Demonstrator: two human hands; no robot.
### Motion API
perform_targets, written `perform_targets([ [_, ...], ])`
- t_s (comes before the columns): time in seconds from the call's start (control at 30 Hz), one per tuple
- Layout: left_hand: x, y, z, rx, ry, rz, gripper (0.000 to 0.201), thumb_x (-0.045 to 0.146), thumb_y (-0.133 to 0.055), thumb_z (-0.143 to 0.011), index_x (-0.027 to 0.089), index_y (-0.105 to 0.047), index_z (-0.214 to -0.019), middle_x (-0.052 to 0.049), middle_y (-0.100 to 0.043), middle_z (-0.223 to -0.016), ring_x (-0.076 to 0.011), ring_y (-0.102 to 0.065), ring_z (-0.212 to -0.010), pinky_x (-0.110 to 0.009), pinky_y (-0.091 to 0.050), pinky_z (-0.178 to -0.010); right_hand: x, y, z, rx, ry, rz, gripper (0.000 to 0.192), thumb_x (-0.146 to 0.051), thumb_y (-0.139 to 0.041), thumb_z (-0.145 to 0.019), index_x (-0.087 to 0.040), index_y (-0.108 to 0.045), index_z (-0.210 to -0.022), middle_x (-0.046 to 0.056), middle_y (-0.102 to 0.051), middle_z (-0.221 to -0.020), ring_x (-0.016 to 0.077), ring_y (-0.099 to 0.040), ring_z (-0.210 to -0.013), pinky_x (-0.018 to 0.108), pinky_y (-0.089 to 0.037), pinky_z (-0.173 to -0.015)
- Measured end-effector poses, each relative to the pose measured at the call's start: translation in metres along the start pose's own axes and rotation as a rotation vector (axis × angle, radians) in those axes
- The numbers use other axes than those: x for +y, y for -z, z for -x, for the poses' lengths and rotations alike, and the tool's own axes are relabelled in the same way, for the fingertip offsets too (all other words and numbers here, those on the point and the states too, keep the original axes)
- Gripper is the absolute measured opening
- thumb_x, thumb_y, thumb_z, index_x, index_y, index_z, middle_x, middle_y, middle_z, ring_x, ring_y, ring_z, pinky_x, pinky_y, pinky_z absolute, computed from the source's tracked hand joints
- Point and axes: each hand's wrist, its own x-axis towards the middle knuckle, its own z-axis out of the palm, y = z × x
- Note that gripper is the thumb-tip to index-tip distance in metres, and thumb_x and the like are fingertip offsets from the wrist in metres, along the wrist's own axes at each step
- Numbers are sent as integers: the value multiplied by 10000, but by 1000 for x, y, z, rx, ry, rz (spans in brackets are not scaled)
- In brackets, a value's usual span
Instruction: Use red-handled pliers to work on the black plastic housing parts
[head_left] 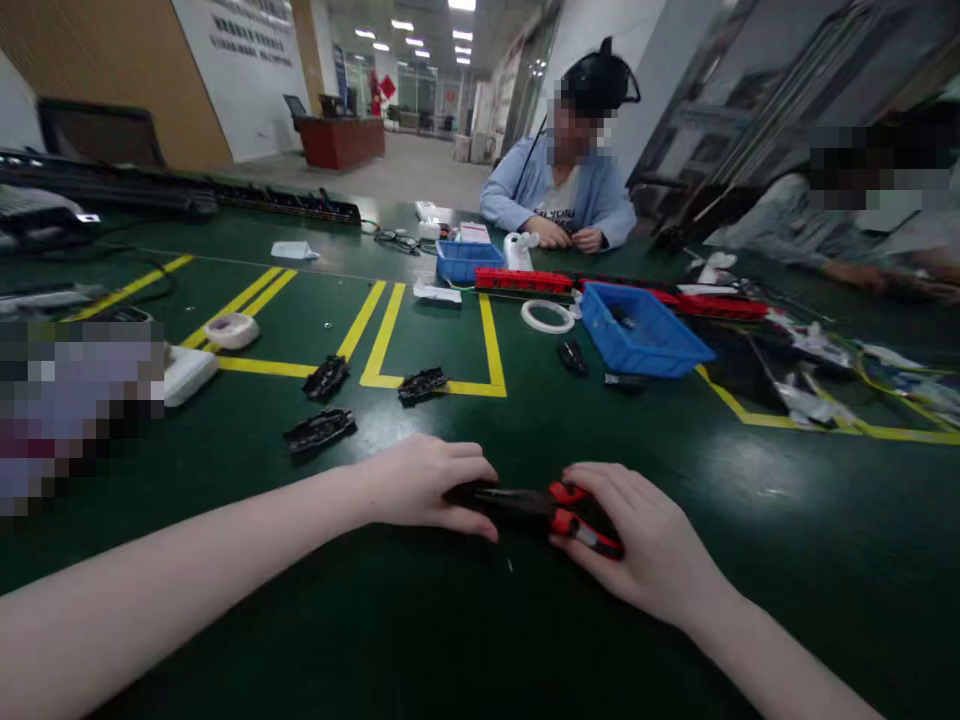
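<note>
My right hand [649, 540] is closed around the red and black handles of a pair of pliers [574, 526]. The dark jaws point left, toward my left hand [424, 485]. Its thumb and fingers grip a black plastic part [466, 493], which meets the jaws; the fingers hide much of it, and the contact is too dark to make out. Beyond my left hand lie similar black parts: one at the left [321, 430], one behind it [326, 377], and one nearer the middle [422, 385].
A blue bin [645, 335] stands at right, with a small black piece [571, 356] beside it. Tape rolls [547, 317] and a smaller blue bin [469, 262] sit farther back on the green table [420, 640]. A co-worker [562, 190] sits opposite; another person is at right.
</note>
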Motion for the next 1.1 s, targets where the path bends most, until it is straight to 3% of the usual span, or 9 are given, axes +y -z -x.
perform_targets([
  [0.37, 1, 2, 0, -13, 5, 7, 449, 545, -618, -885, 160, -596, -1115, -40, -639, -960, -155, -617, -713, -232, -409, -556, -7, -1, 0, -25, -68, -126, 339, -346, -651, -838, -187, -556, -1122, 85, -667, -995, 203, -662, -847, 326, -559, -698],
  [0.8, -2, 2, 0, -53, -10, 47, 437, 553, -588, -905, 175, -587, -1124, -43, -673, -995, -164, -653, -787, -224, -420, -578, -5, -3, 3, 56, -17, -82, 368, -363, -656, -830, -177, -561, -1133, 98, -675, -996, 215, -665, -851, 344, -571, -694],
  [0.93, -2, -1, 0, 5, 2, -86, 457, 568, -604, -887, 181, -592, -1129, -27, -676, -971, -164, -649, -725, -247, -416, -569, -6, -2, 0, 22, -49, -105, 333, -333, -650, -838, -191, -566, -1127, 85, -679, -996, 205, -676, -854, 328, -579, -706],
  [1.1, -4, -5, 1, 43, -16, -237, 313, 358, -634, -914, 188, -566, -1169, -23, -677, -1011, -152, -647, -704, -258, -418, -591, -2, -6, 1, 18, -76, -163, 323, -342, -622, -862, -212, -556, -1150, 71, -670, -1004, 199, -672, -875, 328, -579, -738],
])
